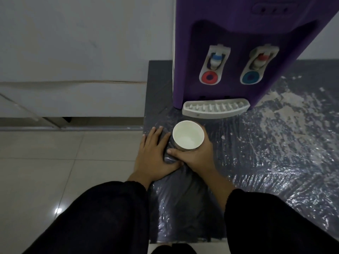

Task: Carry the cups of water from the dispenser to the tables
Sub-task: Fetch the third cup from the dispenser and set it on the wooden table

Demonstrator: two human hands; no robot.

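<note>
A white paper cup (188,135) with water in it stands upright just in front of the purple water dispenser (238,43) and its white drip tray (215,108). My right hand (196,156) wraps around the cup from the right and below. My left hand (155,153) lies flat with fingers spread on the dark plastic-covered table (266,153), just left of the cup, holding nothing. The dispenser has two taps above red and blue rings.
The dark table top is covered in wrinkled plastic with pale worn patches on the right. Its left edge drops to a light tiled floor (55,171). A white cabinet (73,70) stands at the back left. Both my sleeves are black.
</note>
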